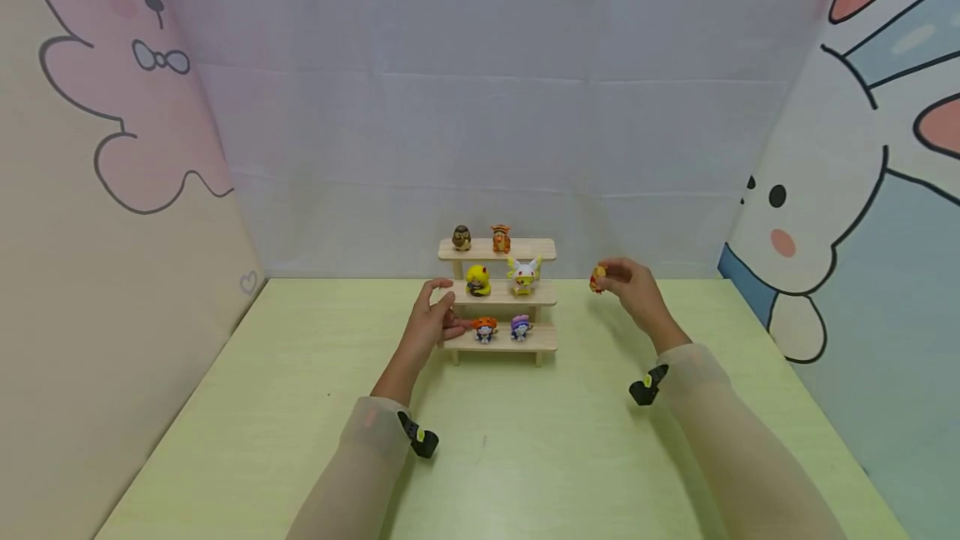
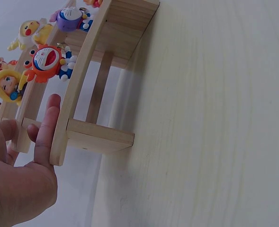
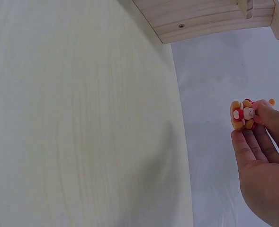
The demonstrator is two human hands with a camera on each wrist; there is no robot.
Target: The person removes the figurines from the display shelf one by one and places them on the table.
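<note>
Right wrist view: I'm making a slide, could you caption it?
A right hand pinches a small figurine, apart from the wooden shelf.

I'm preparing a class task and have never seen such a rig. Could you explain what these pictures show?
There is no robot here, just a person's bare left hand and right hand. The wide picture comes from a camera worn on the head, the closer two from wrist cameras. On the table stands a three-tier wooden shelf carrying small toy figures. The left hand is at the shelf's left end; the right hand pinches another figure, off to the shelf's right.
</note>
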